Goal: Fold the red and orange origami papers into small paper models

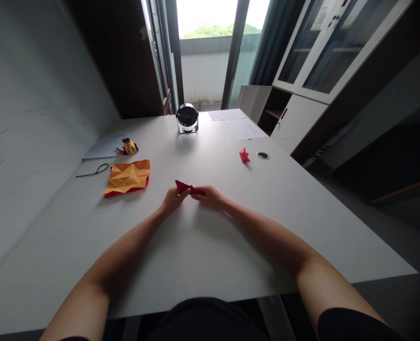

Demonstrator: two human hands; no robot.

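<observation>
A small folded piece of red paper (185, 187) is held low over the white table (202, 246), near its middle. My left hand (173, 200) pinches its left end. My right hand (211, 195) grips its right end, fingers closed over the paper. Both forearms stretch out from the near edge of the table.
A creased orange paper sheet with a red underside (128, 176) lies to the left, with a black cable tie (93, 171) beside it. Further back are a yellow toy (129, 146), white papers (105, 145), a small round fan (187, 118) and a finished red paper figure (244, 155) near a cable hole (263, 155).
</observation>
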